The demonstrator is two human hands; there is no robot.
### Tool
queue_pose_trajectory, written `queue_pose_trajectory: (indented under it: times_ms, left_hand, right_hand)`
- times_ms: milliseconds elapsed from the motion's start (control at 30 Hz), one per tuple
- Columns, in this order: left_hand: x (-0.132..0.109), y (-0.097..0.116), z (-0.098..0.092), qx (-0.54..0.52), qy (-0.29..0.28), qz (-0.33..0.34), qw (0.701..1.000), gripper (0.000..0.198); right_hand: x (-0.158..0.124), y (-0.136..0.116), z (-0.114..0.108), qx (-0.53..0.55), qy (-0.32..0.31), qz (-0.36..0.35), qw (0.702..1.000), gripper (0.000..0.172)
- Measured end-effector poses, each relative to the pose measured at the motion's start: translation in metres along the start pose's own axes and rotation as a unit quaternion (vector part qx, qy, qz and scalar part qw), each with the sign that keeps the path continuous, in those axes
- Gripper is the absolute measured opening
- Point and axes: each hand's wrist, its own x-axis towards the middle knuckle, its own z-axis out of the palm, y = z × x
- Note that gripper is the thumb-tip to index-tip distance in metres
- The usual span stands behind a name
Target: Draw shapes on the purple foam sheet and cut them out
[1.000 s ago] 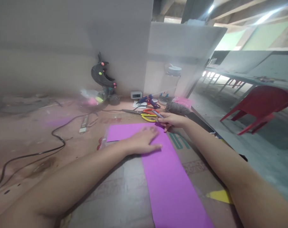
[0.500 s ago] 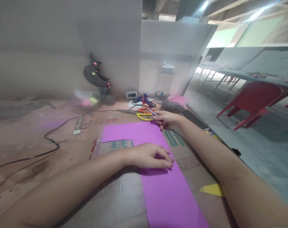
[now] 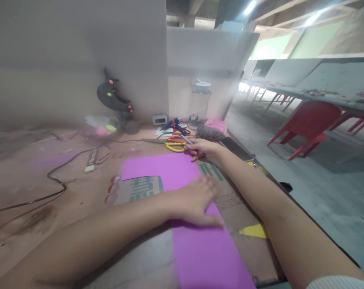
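A purple L-shaped sheet of foam paper point(image 3: 200, 249) lies on the table in front of me. My left hand point(image 3: 197, 200) rests flat on the sheet near its middle, fingers stretched out and somewhat blurred. My right hand point(image 3: 203, 148) reaches to the sheet's far right corner and is closed on a thin pen-like tool point(image 3: 186, 139), beside the yellow and orange scissors point(image 3: 176, 144).
A blue glue gun point(image 3: 174, 125), a clear jar point(image 3: 200, 100), a grey ball of yarn point(image 3: 209, 132), a small white clock point(image 3: 159, 119) and a black crescent figure point(image 3: 111, 96) stand at the back. A black cable point(image 3: 49, 180) crosses the left. A phone point(image 3: 237, 148) lies near the right edge. Red chairs point(image 3: 305, 124) stand beyond.
My left hand has slid along the purple sheet toward me, from its far end to its middle. The right hand stays at the far corner. The view has shifted right.
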Motion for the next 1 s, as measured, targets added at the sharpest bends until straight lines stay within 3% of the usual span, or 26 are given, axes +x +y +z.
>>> queue_pose_trajectory:
  times_ms: [33,67,100,167,200,233,267,333,400,433,467,533,567,633,700,767,867,933,1000]
  left_hand:
    - [-0.003,0.008,-0.004,-0.071,-0.081,0.095,0.990,0.063]
    - [-0.006,0.013,-0.008,-0.138,-0.126,0.138,0.973,0.051]
    - [-0.008,0.014,-0.011,-0.171,-0.102,0.130,0.971,0.047]
    - [-0.008,0.008,-0.013,-0.121,0.036,0.035,0.991,0.045]
    - [-0.008,0.005,-0.011,-0.055,0.093,-0.020,0.994,0.053]
    - [-0.008,0.002,-0.009,0.003,0.110,-0.052,0.993,0.068]
    - [-0.010,0.002,-0.006,0.032,0.085,-0.050,0.995,0.081]
    - [-0.016,0.011,-0.004,-0.028,-0.053,0.093,0.994,0.076]
    - [-0.029,0.024,-0.009,-0.190,-0.229,0.213,0.930,0.045]
    - [-0.036,0.030,-0.013,-0.252,-0.262,0.204,0.909,0.041]
    - [-0.044,0.032,-0.019,-0.268,-0.238,0.174,0.917,0.037]
    - [-0.060,0.022,-0.032,-0.167,-0.077,0.087,0.979,0.032]
    - [-0.067,0.009,-0.039,-0.076,-0.005,0.036,0.996,0.029]
    - [-0.081,-0.027,-0.053,0.090,0.108,-0.101,0.985,0.030]
    - [-0.095,-0.068,-0.064,0.184,0.175,-0.214,0.943,0.037]
    - [-0.108,-0.102,-0.070,0.232,0.187,-0.275,0.914,0.056]
    - [-0.119,-0.127,-0.066,0.229,0.170,-0.308,0.908,0.072]
    - [-0.121,-0.131,-0.060,0.216,0.170,-0.314,0.909,0.075]
    - [-0.120,-0.131,-0.055,0.200,0.172,-0.318,0.911,0.078]
  right_hand:
    - [0.000,0.000,-0.001,-0.003,-0.001,-0.004,1.000,0.015]
    - [0.000,0.000,-0.001,-0.007,-0.004,-0.006,1.000,0.015]
    - [0.000,0.000,-0.001,-0.009,-0.006,-0.008,1.000,0.016]
    - [0.000,-0.001,-0.001,-0.012,-0.010,-0.008,1.000,0.019]
    - [0.000,-0.001,-0.001,-0.013,-0.012,-0.004,1.000,0.020]
    - [0.000,-0.001,0.000,-0.014,-0.011,-0.003,1.000,0.019]
    - [0.000,-0.001,0.000,-0.016,-0.007,-0.002,1.000,0.018]
    - [0.000,-0.001,0.001,-0.025,0.002,-0.002,1.000,0.015]
    - [0.001,-0.001,0.001,-0.037,0.008,-0.006,0.999,0.016]
    - [0.001,-0.001,0.000,-0.042,0.007,-0.006,0.999,0.018]
    - [0.001,-0.002,-0.001,-0.049,0.003,-0.002,0.999,0.020]
    - [-0.001,-0.004,-0.004,-0.070,0.003,0.014,0.997,0.022]
    - [-0.002,-0.006,-0.006,-0.090,0.012,0.024,0.996,0.021]
    - [-0.006,-0.009,-0.010,-0.160,0.058,0.041,0.985,0.020]
    - [-0.010,-0.013,-0.012,-0.259,0.129,0.050,0.956,0.019]
    - [-0.012,-0.018,-0.012,-0.341,0.201,0.036,0.918,0.018]
    - [-0.014,-0.026,-0.007,-0.375,0.283,-0.017,0.883,0.013]
    - [-0.014,-0.033,0.000,-0.324,0.313,-0.059,0.891,0.020]
    - [-0.014,-0.039,0.010,-0.229,0.301,-0.107,0.920,0.028]
